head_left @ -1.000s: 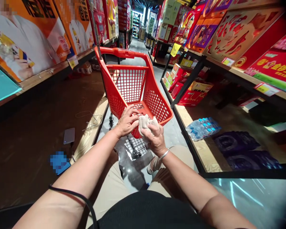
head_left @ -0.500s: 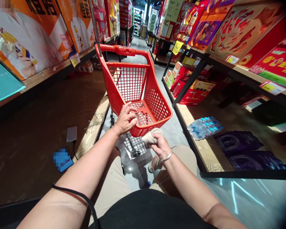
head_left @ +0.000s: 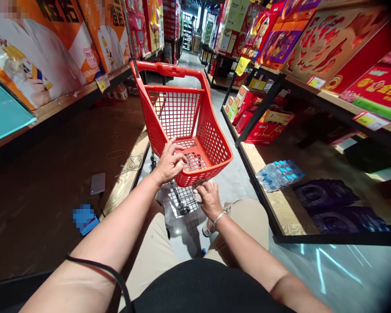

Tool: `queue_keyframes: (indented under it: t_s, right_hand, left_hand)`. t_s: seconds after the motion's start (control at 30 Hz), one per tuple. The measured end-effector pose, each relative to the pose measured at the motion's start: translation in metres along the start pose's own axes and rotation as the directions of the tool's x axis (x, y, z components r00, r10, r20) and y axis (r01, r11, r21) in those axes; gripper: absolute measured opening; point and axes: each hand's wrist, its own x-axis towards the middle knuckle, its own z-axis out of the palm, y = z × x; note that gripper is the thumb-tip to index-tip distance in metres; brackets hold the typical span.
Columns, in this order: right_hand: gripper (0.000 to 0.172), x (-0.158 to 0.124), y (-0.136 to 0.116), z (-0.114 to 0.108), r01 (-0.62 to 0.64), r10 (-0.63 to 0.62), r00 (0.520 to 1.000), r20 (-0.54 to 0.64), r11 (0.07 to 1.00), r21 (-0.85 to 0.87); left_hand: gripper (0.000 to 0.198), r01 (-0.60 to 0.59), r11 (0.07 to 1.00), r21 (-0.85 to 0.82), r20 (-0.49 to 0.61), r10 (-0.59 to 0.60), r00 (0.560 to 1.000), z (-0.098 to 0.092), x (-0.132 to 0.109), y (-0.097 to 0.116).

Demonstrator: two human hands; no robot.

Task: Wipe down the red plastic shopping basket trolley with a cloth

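Note:
A red plastic shopping cart (head_left: 195, 158) stands in front of me. Its basket has grid and perforated walls, and a lower rack shows beneath. At the near left of the basket, my left hand (head_left: 169, 163) grips the rim, fingers curved over it. My right hand (head_left: 210, 198) is closed on a pale cloth (head_left: 198, 196) at the outside of the basket's front, just below the rim. Most of the cloth is hidden under the fingers.
Shelves hold orange boxes (head_left: 61, 48) on the left and red gift boxes (head_left: 378, 91) on the right. Bottled water (head_left: 280, 174) lies on the low right shelf. A power bank (head_left: 98, 183) and a blurred blue item (head_left: 86, 221) lie on the low left shelf.
My right hand has turned palm-down and shifted slightly left, pressing the cloth nearer the basket's front. The basket's near end has swung slightly left with my left hand.

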Motion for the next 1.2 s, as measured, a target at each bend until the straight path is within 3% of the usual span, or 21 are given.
queue_keyframes:
  t_s: [0.1,0.17,0.27,0.4,0.47,0.57,0.7,0.77,0.9,0.93,1.03,1.1,1.2]
  right_hand:
    - [0.037,0.008,0.009,-0.031,-0.007,0.007,0.985,-0.171,1.0,-0.004]
    - [0.034,0.015,0.014,-0.039,-0.029,0.024,0.981,-0.195,0.999,-0.02]
    - [0.027,0.018,0.016,-0.021,-0.055,0.052,0.996,-0.071,0.997,-0.048]
    - [0.033,0.009,0.012,0.016,-0.034,0.041,0.986,0.163,0.998,-0.043]
    - [0.033,0.006,0.012,0.017,-0.042,0.045,0.985,0.168,0.999,-0.02]
    - [0.031,0.015,0.021,-0.006,-0.058,0.058,0.998,0.004,0.998,-0.001]
    - [0.035,0.031,0.038,-0.034,-0.121,0.111,0.969,-0.219,0.992,-0.03]
    - [0.033,0.03,0.039,-0.031,-0.126,0.116,0.976,-0.183,0.991,-0.042]
    - [0.029,0.015,0.023,-0.022,0.036,-0.041,0.995,0.092,0.998,0.06]
    - [0.029,0.014,0.019,-0.025,0.062,-0.07,0.994,0.08,0.994,0.094]
    - [0.03,0.024,0.017,-0.052,0.07,-0.049,0.984,-0.171,0.99,0.12]
    - [0.032,0.041,0.026,-0.075,0.04,-0.012,0.962,-0.273,0.995,0.097]
    - [0.044,0.068,0.036,-0.097,-0.01,0.024,0.982,-0.185,0.997,0.073]
  left_hand:
    - [0.029,0.058,0.998,0.04,-0.047,-0.056,0.997,0.002,-0.001,0.012]
    - [0.033,0.076,0.995,0.071,-0.078,-0.07,0.994,0.004,-0.003,0.024]
    - [0.031,0.038,0.995,0.092,-0.037,-0.035,0.999,0.004,-0.006,0.041]
    - [0.021,-0.015,0.987,0.162,0.067,0.004,0.998,-0.001,-0.01,0.05]
    - [0.025,-0.037,0.98,0.197,0.096,0.018,0.995,-0.005,-0.011,0.047]
    - [0.028,-0.06,0.976,0.207,0.109,0.038,0.993,-0.009,-0.012,0.04]
    - [0.022,-0.086,0.972,0.218,0.082,0.07,0.994,-0.009,-0.014,0.036]
    - [0.016,-0.087,0.973,0.214,0.072,0.073,0.995,-0.008,-0.015,0.038]
    - [0.013,-0.079,0.978,0.194,0.083,0.064,0.994,-0.01,-0.016,0.04]
    - [0.013,-0.083,0.978,0.192,0.09,0.067,0.994,-0.011,-0.016,0.041]
    - [0.014,-0.089,0.977,0.194,0.098,0.071,0.993,-0.012,-0.017,0.04]
    - [0.015,-0.084,0.978,0.193,0.089,0.068,0.994,-0.012,-0.017,0.04]
    - [0.017,-0.078,0.981,0.177,0.07,0.067,0.995,-0.009,-0.018,0.039]
